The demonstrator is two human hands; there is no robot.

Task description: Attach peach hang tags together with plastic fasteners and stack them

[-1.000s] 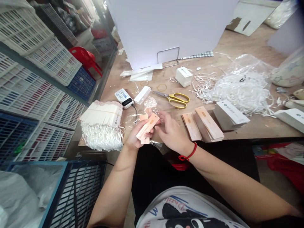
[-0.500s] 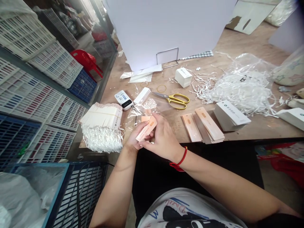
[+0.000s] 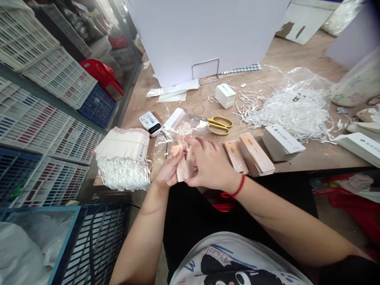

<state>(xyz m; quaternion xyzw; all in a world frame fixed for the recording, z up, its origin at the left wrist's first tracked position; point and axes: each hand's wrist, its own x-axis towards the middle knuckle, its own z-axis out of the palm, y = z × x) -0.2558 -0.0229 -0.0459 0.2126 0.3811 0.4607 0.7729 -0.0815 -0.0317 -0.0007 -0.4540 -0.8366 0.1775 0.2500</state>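
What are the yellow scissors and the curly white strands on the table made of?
The scissors seem to have shiny grey steel blades and glossy yellow handles, perhaps plastic or coated metal. The white strands look like shredded paper: thin, crinkled and dull, not shiny.

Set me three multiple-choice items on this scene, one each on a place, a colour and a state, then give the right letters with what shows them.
1. Where do the yellow-handled scissors lie?
A) On the floor
B) On the wooden table
C) Inside a crate

2. What colour is the string on the right wrist?
A) Blue
B) Green
C) Red

3. What state are the peach cards in?
A) Held up in the left hand
B) Lying flat on the table
C) Cut into strips

1: B, the wood shows around them.
2: C, the thin band shows red on the wrist.
3: A, the left hand's fingers close on them, with the right hand just over them.
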